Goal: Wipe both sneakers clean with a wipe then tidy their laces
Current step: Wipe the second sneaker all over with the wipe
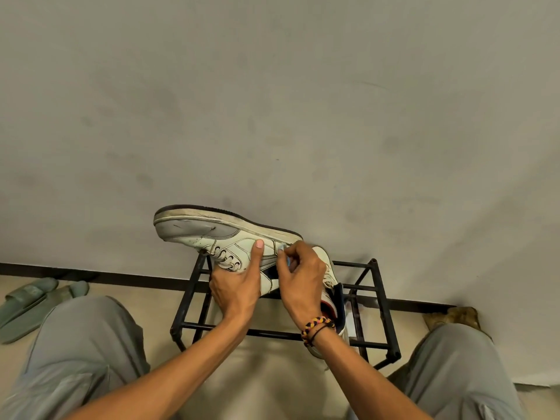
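Your left hand [239, 283] grasps the white sneaker [230, 237] from beneath, thumb laid flat on its side panel, and your right hand [303, 280], a braided bracelet [318, 325] at its wrist, pinches a small pale-blue wipe [286, 257] against the upper near the heel. You hold the shoe on its side, sole turned away from you and toe to your left, which looks meant to give the wipe a flat, steady face to rub while the left hand takes the pressure. The leather is smooth, stitched in curved panels, with a grey toe cap, a dark stripe and a scuffed, grimy rubber rim; its laces [224, 257] sit loose near your left hand. Just under your right hand the second sneaker [331, 286] stands on a black metal-bar shoe rack [375, 304], probably parked within reach for its turn; how clean it is cannot be told. Your knees in grey trousers frame the rack. Farther left a pair of green slippers [33, 301] lies on the floor by the smudged wall [272, 101].
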